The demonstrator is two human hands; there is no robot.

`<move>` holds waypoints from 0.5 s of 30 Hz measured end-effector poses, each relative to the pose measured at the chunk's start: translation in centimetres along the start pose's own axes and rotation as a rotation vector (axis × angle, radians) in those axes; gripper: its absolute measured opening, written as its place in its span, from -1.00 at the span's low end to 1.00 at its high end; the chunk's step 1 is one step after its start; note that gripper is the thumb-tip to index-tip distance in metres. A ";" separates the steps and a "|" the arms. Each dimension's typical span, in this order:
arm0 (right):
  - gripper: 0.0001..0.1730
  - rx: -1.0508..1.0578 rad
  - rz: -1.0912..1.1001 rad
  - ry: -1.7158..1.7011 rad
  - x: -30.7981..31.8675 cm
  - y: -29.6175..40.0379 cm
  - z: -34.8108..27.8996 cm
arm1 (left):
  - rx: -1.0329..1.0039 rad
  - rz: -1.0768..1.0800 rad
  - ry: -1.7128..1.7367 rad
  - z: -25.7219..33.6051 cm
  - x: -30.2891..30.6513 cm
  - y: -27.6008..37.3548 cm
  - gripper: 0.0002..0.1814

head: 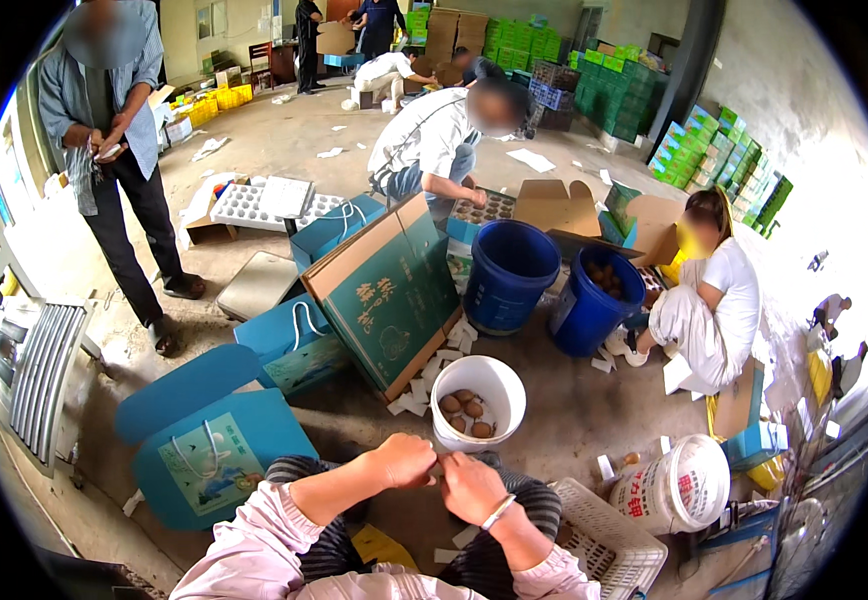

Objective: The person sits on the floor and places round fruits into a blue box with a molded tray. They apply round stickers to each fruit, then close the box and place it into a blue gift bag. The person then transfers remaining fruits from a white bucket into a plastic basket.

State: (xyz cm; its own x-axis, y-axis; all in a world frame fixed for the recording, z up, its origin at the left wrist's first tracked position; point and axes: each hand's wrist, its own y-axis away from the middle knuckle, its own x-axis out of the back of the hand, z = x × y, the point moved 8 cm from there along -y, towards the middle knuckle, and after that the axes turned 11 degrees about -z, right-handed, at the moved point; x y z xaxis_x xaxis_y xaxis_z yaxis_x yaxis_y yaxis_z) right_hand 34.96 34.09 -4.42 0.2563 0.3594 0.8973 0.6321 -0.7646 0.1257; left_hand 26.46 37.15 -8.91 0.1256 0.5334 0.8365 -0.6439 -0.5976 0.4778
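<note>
My left hand (405, 459) and my right hand (473, 489), a metal bangle on its wrist, meet above my lap with curled fingers. A small pale bit shows between the fingertips; whether it is a held thing I cannot tell. Just beyond them stands a white plastic bucket (510, 401) with several brown kiwifruit (473, 409) at its bottom. Beside my right knee is a white plastic crate (614, 525), partly hidden by my leg and arm. Small white paper slips (422, 390) lie on the floor past the bucket.
Left lies a blue gift carton (224, 457) with a rope handle. Ahead lean flattened green cartons (389, 300), near an open blue bucket (509, 292) and a blue bucket of fruit (599, 315). A white tub (666, 487) lies tipped at right. Two people crouch ahead; another stands left.
</note>
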 end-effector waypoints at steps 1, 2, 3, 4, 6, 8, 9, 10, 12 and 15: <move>-0.74 0.043 0.008 0.050 -1.1 -0.7 0.9 | -0.031 0.092 -0.021 -0.8 -0.9 -1.3 -0.64; -0.70 0.036 0.024 0.044 -2.0 -0.9 1.7 | -0.046 0.123 -0.016 -1.6 -2.4 -2.4 -0.66; -0.67 0.013 -0.072 0.058 -3.6 -1.1 2.6 | -0.047 0.153 0.037 -2.5 -4.1 -2.7 -0.67; -0.64 -0.021 -0.168 0.076 -5.0 -1.0 3.6 | -0.059 0.184 0.090 -3.0 -4.4 -3.2 -0.68; -0.59 -0.049 -0.330 -0.059 -7.6 0.1 5.1 | 0.039 -0.138 -0.020 -3.4 -7.2 -4.2 -0.71; -0.53 -0.035 -0.382 -0.077 -8.0 0.1 5.3 | -0.062 -0.086 0.040 -2.4 -5.7 -4.2 -0.70; -0.53 -0.013 -0.369 -0.091 -8.1 0.0 5.4 | -0.099 -0.035 0.059 -2.2 -4.9 -4.4 -0.68; -0.52 0.009 -0.355 -0.104 -8.2 0.0 5.4 | -0.138 0.017 0.079 -1.8 -4.1 -4.6 -0.65; -0.50 0.014 -0.354 -0.101 -8.5 -0.5 5.9 | -0.122 0.058 0.048 -2.1 -3.2 -5.2 -0.64; -0.50 0.026 -0.356 -0.099 -7.9 -1.0 6.0 | -0.094 0.058 0.026 -2.7 -2.9 -6.7 -0.63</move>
State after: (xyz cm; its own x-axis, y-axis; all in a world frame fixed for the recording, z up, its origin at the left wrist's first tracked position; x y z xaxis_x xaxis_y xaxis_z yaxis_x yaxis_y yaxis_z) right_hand 36.65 35.25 -14.15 0.0859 0.6515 0.7537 0.7122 -0.5692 0.4109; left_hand 28.34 41.21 -15.25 0.0670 0.5159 0.8540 -0.7175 -0.5699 0.4006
